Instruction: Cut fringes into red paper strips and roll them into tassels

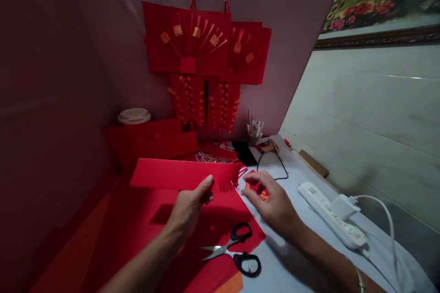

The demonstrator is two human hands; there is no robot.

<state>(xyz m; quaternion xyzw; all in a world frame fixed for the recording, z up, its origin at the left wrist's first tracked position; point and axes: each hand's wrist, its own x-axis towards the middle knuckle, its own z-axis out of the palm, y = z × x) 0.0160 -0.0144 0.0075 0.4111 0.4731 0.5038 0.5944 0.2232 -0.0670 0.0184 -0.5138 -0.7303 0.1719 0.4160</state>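
Note:
A long red paper strip [172, 174] is held up above the table, its right end cut into a fringe of narrow strips. My left hand [192, 206] pinches its lower edge near the middle, thumb in front. My right hand [266, 194] is just off the fringed end, thumb and forefinger apart, with nothing visible between them. Black-handled scissors [223, 250] lie partly open on large red sheets [202, 233] below the hands. Small red and orange paper pieces [263, 195] lie behind my right hand.
Red fan-shaped paper decorations [189, 41] hang at the back. A phone [244, 153], a cup of pens [254, 132] and a black cable [283, 165] stand or lie behind the hands. A white power strip [332, 215] with a charger is at the right.

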